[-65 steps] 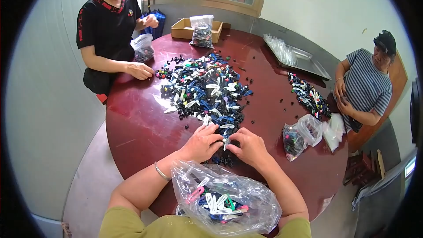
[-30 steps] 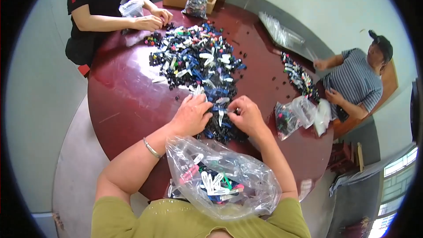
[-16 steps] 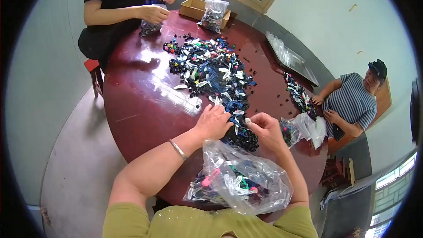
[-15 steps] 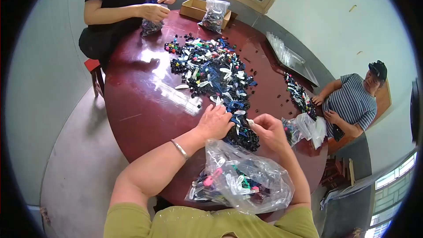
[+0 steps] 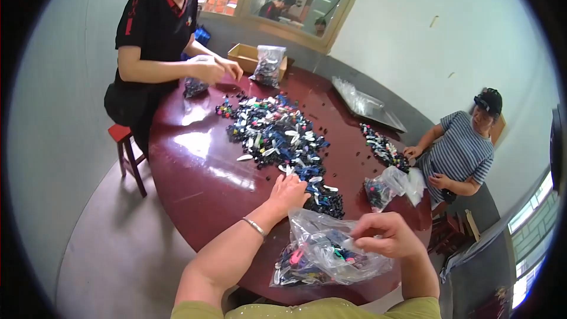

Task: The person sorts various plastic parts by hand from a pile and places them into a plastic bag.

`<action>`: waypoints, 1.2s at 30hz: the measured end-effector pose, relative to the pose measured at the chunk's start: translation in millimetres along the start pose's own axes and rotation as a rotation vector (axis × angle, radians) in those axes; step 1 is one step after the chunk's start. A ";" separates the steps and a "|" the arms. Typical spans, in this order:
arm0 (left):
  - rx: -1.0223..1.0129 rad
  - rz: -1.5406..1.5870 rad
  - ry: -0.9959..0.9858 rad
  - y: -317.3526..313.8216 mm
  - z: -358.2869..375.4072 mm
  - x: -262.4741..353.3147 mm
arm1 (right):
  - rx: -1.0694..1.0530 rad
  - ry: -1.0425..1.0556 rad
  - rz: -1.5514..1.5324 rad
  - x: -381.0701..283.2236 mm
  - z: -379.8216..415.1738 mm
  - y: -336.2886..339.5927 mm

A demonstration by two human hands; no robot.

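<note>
A long pile of small plastic clips (image 5: 277, 127), mostly black, white and dark blue, runs across the table toward me. My left hand (image 5: 287, 194) lies at the pile's near end, fingers spread over the clips and touching them. White clips show just beyond its fingertips. Over the mouth of a clear plastic bag (image 5: 331, 263) hangs my right hand (image 5: 387, 235), its thumb and index finger slightly apart with no clip visible between them. Inside the bag are mixed clips, some pink and green. It rests on the table edge before me.
The round dark-red table (image 5: 207, 201) fills the middle. At the far left a person (image 5: 156, 41) handles clips beside a filled bag (image 5: 269, 65) and a cardboard box (image 5: 242, 56). Another person (image 5: 466, 147) sits at right by a smaller pile (image 5: 384, 145) and a bag (image 5: 381, 189).
My right hand has moved from the pile's edge toward me, over the bag; the white clip it pinched is no longer visible. My left hand stays at the pile. The view has tilted up.
</note>
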State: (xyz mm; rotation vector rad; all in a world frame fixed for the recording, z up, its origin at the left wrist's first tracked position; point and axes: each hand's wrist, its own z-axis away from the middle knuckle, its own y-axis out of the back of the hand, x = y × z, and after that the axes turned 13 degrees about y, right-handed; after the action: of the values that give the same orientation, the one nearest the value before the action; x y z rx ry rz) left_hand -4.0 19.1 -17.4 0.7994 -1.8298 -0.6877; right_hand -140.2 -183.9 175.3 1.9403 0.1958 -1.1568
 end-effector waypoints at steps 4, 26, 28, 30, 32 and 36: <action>-0.027 -0.028 0.007 6.0 -0.3 0.0 | 0.084 0.068 0.115 0.3 -3.1 -2.9; 0.411 0.524 -0.139 128.8 11.7 55.9 | 0.588 0.523 0.476 -60.0 77.8 15.5; 0.527 0.506 -0.241 178.1 39.5 94.2 | 0.750 0.551 0.584 -79.7 90.0 21.1; 0.657 0.641 -0.447 214.4 61.7 117.4 | 0.893 0.612 0.767 -102.0 100.2 29.2; 0.781 0.326 -0.561 259.7 98.7 105.9 | 0.995 0.762 0.980 -121.0 109.6 41.4; 0.733 0.387 -0.603 287.1 134.7 112.2 | 1.004 0.960 1.138 -145.0 137.1 55.1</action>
State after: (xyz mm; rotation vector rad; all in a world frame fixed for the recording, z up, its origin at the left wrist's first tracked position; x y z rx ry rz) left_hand -225.2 124.5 213.1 0.6848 -2.7591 0.0390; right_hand -282.4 -279.3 291.6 2.6289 -1.0535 0.6181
